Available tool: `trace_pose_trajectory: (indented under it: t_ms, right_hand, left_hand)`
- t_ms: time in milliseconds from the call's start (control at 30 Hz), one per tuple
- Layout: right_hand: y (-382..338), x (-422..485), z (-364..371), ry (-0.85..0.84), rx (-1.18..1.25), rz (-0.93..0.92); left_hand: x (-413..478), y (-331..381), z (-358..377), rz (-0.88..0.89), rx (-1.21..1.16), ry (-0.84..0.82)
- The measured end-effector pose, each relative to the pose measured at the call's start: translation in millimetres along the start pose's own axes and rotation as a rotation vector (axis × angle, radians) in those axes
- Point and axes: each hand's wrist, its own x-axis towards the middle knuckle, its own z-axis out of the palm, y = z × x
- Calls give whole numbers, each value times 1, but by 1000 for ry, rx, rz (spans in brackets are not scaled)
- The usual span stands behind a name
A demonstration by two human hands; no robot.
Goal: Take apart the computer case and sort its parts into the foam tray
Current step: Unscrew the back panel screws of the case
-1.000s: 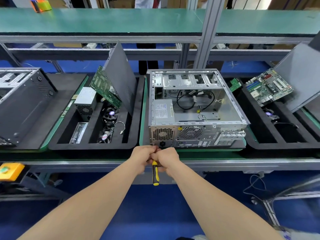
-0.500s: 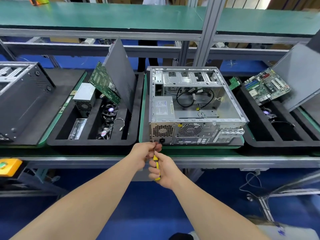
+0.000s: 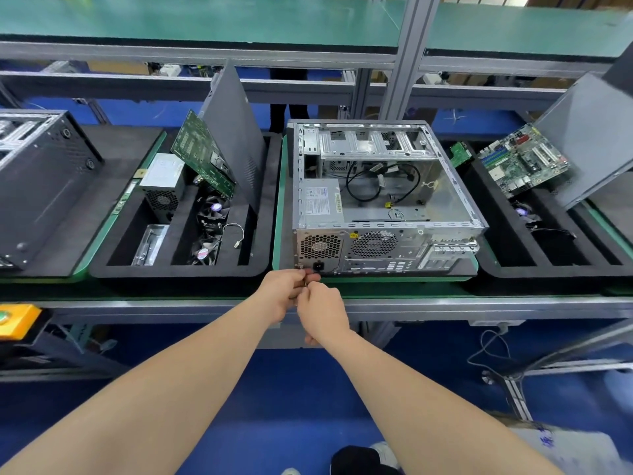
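Head view: you are raising the screwdriver (image 3: 305,284) since a second ago, and its tip is now reaching the lower left rear corner of the case (image 3: 376,207), which is sitting mid frame, right of the tray (image 3: 178,270). Your left hand (image 3: 284,291) is pinching the shaft with its fingers; your right hand (image 3: 322,313) is clenching the hidden handle. You are probably starting on a power supply (image 3: 320,200) screw. The green desk (image 3: 411,290) is carrying everything, with blue floor (image 3: 308,389) lying below.
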Motion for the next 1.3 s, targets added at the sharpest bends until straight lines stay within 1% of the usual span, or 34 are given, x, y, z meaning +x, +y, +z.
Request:
trace_pose_trajectory:
  t_ms: [67, 100, 167, 267, 333, 400, 433, 533, 567, 600, 667, 767, 833, 900, 1000, 1100, 1200, 1233, 1300]
  right_hand:
    - [-1, 2, 4, 58, -224, -64]
    - [-1, 2, 6, 71, -285, -81]
    - [-1, 2, 9, 80, -324, -81]
    - [0, 2, 10, 90, -246, -61]
    - [3, 2, 6, 69, -73, -40]
    - [6, 2, 3, -19, 219, 27]
    - [7, 3, 2, -84, 397, 105]
    - [10, 0, 3, -296, 1064, 416]
    - [11, -1, 6, -344, 1216, 461]
    - [12, -1, 9, -384, 1322, 461]
    - [12, -2, 12, -456, 1451, 436]
    - [10, -2, 9, -556, 1566, 448]
    - [9, 0, 6, -582, 1602, 447]
    - [8, 1, 6, -563, 1568, 462]
    - [3, 2, 8, -450, 1362, 477]
    - [-4, 2, 10, -306, 979, 408]
    - [-10, 0, 11, -126, 462, 241]
    - [-10, 0, 12, -81, 334, 198]
    - [-10, 0, 13, -49, 144, 141]
  left_hand:
    - [0, 0, 1, -21, -21, -2]
    - [-1, 0, 2, -31, -28, -1]
    - [-3, 1, 3, -42, -41, -1]
    - [-1, 1, 1, -16, -34, -6]
    - [0, 1, 0, 28, 21, -5]
    - [-1, 2, -1, 49, 70, -7]
    - [-1, 2, -1, 51, 77, -13]
    - [1, 4, -5, 38, 47, -46]
    - [1, 4, -6, 27, 47, -55]
    - [0, 4, -6, 15, 52, -58]
    - [-1, 4, -6, -18, 53, -65]
    - [1, 5, -10, -59, 21, -95]
    - [1, 6, -10, -53, 9, -109]
    - [1, 5, -10, -46, -17, -118]
    - [0, 3, -9, -18, -27, -123]
    - [1, 1, -8, 9, -3, -115]
    - [1, 0, -7, 17, 26, -97]
    - [2, -1, -7, 17, 31, -94]
    - [2, 0, -7, 11, 50, -81]
